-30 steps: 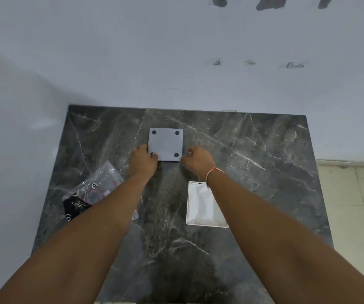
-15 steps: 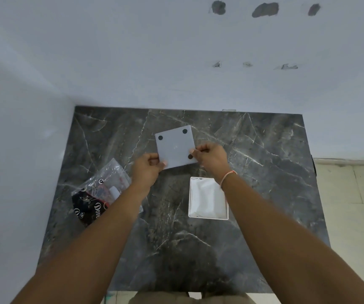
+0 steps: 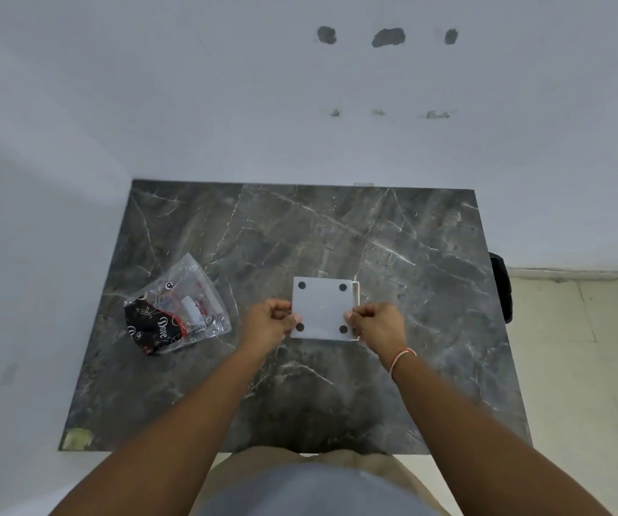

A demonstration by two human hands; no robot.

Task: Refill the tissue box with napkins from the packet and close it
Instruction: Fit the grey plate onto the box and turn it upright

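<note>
A grey square base panel (image 3: 323,309) with a dark round pad in each corner lies over the white tissue box (image 3: 356,292), of which only a thin rim shows at the right and bottom edges. My left hand (image 3: 268,324) pinches the panel's left edge near its lower corner. My right hand (image 3: 376,324) pinches the right edge near the lower corner. The napkins inside the box are hidden by the panel. The clear plastic napkin packet (image 3: 179,316), with a black and red printed label, lies crumpled on the table to the left of my left hand.
The dark marble table (image 3: 430,262) stands against a pale wall at the back and left. A dark object (image 3: 501,288) hangs off the table's right edge above a tiled floor. A yellowish patch (image 3: 76,438) marks the front left corner.
Both hands have carried the grey panel from the far middle of the table down toward me and brought it over the white box, which now shows only as a thin rim.
</note>
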